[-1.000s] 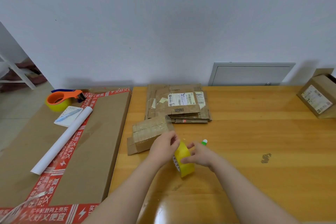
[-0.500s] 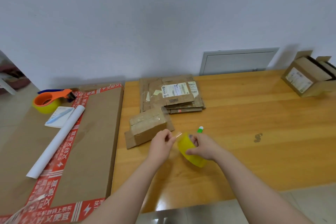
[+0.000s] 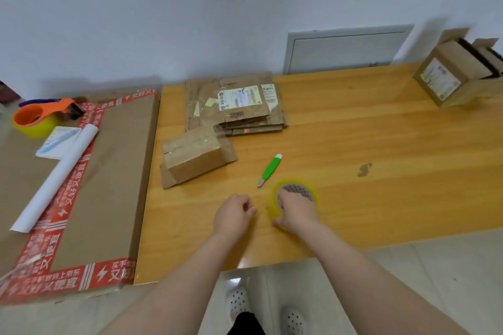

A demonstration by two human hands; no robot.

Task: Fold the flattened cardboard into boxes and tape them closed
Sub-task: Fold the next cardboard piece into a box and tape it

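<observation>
The tape roll (image 3: 295, 189) is on the bench (image 3: 381, 144) under the right hand (image 3: 298, 211), whose fingers curl over its near rim and grip it. The hand hides the roll's near half and blur smears the yellow edge, so I cannot tell whether it lies quite flat. The left hand (image 3: 234, 213) hovers just beside the roll, not touching it. Its fingers are curled with the thumb at the fingertips, and I cannot tell whether a clear strip is pinched there.

Near, beyond both sets of fingers, a green knife (image 3: 270, 170) lies on bare wood. Further out, left of the left fingers, stands a small box (image 3: 194, 156), its top glossy with clear tape and its lower flaps splayed flat. It touches the stack of flattened cardboard (image 3: 236, 106) behind it, which has a white label on top.

Open wood runs far right of the right fingers to an open box (image 3: 449, 79), cut off by the frame. The bench's near edge lies under the forearms.
</observation>
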